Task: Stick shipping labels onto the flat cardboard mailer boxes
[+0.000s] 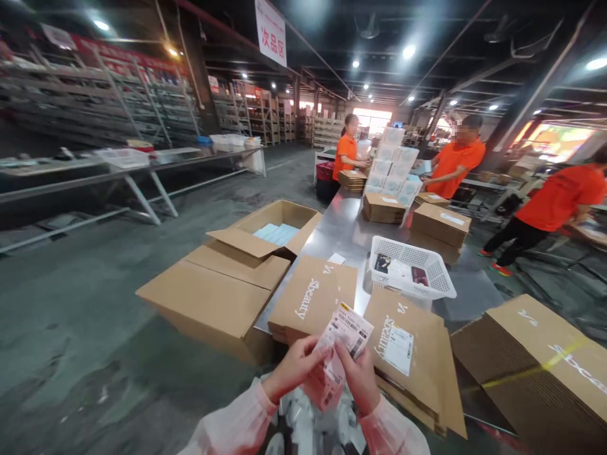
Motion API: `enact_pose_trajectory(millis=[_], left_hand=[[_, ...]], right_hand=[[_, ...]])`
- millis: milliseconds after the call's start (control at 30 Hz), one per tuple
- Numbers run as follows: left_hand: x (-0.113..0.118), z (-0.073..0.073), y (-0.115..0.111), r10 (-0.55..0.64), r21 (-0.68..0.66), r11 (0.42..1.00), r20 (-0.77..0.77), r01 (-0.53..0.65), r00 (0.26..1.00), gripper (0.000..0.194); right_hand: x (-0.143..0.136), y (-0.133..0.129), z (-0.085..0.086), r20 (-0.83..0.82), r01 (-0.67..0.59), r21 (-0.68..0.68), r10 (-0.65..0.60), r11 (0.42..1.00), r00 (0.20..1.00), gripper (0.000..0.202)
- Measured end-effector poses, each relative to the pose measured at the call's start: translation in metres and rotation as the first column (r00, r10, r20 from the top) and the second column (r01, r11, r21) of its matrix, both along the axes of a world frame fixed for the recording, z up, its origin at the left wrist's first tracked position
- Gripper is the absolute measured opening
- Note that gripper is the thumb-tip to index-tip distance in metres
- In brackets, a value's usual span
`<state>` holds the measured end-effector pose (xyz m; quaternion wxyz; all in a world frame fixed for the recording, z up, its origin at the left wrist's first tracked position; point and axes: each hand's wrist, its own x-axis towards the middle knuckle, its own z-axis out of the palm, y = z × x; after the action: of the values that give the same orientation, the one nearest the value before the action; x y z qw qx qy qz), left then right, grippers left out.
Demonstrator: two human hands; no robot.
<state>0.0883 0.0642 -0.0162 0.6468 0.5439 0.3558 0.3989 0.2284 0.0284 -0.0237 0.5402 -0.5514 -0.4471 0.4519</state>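
Both hands hold a strip of printed shipping labels (349, 327) in front of me, its lower end hanging down between them. My left hand (298, 365) pinches its left edge, with the thumb on top. On the right side, my right hand (359, 374) grips it with the thumb over the print. Just beyond lie two stacks of flat cardboard mailers: the left stack (315, 294) shows white lettering, and the right stack (417, 335) bears a white label (399, 349) on its top mailer.
A white basket (439, 278) with small packets stands on the metal table (327, 237). Open cartons (213, 291) sit at the left, one holding light-blue packs (277, 234). A strapped cardboard bundle (545, 360) is at right. Several people in orange shirts (458, 164) are further back.
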Motion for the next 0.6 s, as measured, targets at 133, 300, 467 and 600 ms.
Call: enact_pose_trajectory(millis=[133, 300, 467, 600], left_hand=[[-0.011, 0.002, 0.007, 0.197, -0.092, 0.978, 0.097, -0.188, 0.976, 0.045], [-0.011, -0.020, 0.010, 0.325, -0.118, 0.941, 0.045, -0.318, 0.945, 0.047], [-0.008, -0.043, 0.022, 0.446, -0.140, 0.889, 0.058, -0.436, 0.893, 0.047], [-0.020, -0.065, 0.035, 0.124, -0.311, 0.948, 0.183, -0.062, 0.975, 0.054]], right_hand=[[-0.017, 0.010, 0.004, 0.052, -0.168, 0.024, 0.166, 0.985, 0.985, 0.056], [-0.001, 0.040, 0.022, 0.281, -0.288, -0.044, 0.289, 0.957, 0.915, 0.043], [-0.001, 0.065, 0.005, 0.412, -0.300, 0.048, 0.255, 0.953, 0.875, 0.034], [0.011, 0.120, -0.015, 0.539, -0.096, 0.107, 0.023, 0.990, 0.842, 0.031]])
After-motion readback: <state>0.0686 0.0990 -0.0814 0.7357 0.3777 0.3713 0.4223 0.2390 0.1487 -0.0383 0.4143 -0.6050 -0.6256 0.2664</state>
